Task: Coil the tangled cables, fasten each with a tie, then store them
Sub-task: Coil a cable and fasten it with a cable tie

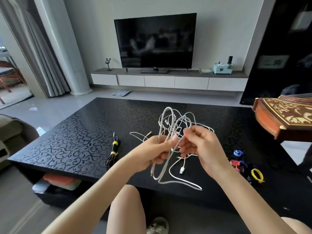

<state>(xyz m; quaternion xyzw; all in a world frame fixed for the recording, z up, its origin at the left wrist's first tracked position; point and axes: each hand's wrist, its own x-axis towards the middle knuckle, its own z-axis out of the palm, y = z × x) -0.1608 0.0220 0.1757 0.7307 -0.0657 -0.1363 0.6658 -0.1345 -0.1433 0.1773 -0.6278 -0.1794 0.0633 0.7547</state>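
A tangle of white cables (170,120) hangs above the black patterned table (70,135), with loops rising behind my hands and strands trailing down to a white USB plug (181,170). My left hand (158,151) grips several white strands in its curled fingers. My right hand (200,146) pinches one white loop near its top, just right of the left hand. On the table to the left lies a coiled black cable (112,155) bound with two yellow ties. Loose ties lie at the right: blue (237,152), red (235,163) and yellow (257,175).
A carved wooden stringed instrument (285,115) juts over the table's right end. Under the table's left side sits a shelf with folded items (59,183). My bare knee (126,208) is at the table's near edge. A TV and low cabinet stand at the far wall.
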